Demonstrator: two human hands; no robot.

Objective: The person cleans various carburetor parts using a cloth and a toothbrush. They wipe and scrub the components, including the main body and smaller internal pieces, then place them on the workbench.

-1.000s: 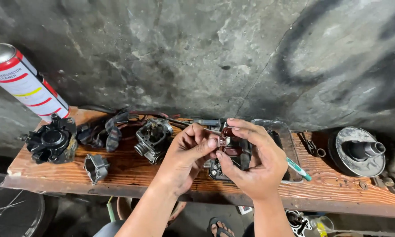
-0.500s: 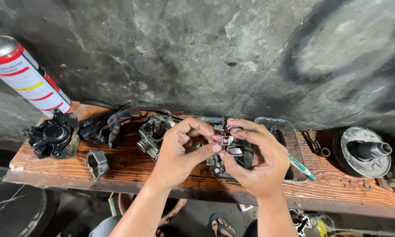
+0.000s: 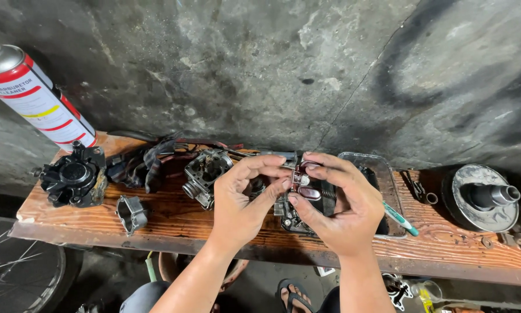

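Little moved since earlier: small part [image 3: 302, 184] kept pinched between left hand [image 3: 243, 200] and right hand [image 3: 341, 211].
Both hands closed on it; part best kept low over bench [image 3: 173, 217], fingertip grip held steady.

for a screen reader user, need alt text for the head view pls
Two bare hands, left hand and right hand, pinch a small metal part together above a worn wooden shelf against a grimy wall. On the shelf lie a carburetor body, a black casting and a spray can.
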